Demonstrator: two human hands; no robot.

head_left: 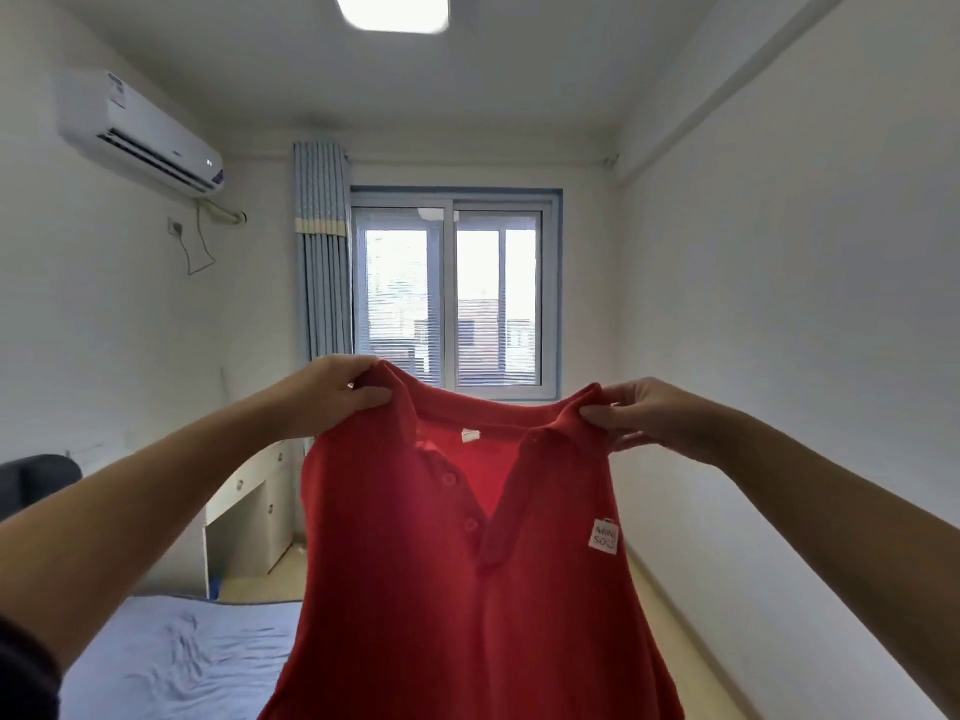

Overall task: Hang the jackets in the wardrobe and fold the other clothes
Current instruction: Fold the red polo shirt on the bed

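A red polo shirt [467, 589] hangs in the air in front of me, its front facing me, with buttons at the open placket and a small white logo patch on the chest. My left hand [332, 394] pinches the shirt's left shoulder beside the collar. My right hand [641, 415] pinches the other shoulder at the same height. The shirt's lower part runs off the bottom of the frame. No jacket or wardrobe is in view.
A bed with a blue sheet [171, 662] lies at the lower left. Beyond it a white desk with drawers [260, 501] stands against the left wall. A window [452, 298] and a blue curtain [322, 252] fill the far wall. A white wall runs along the right.
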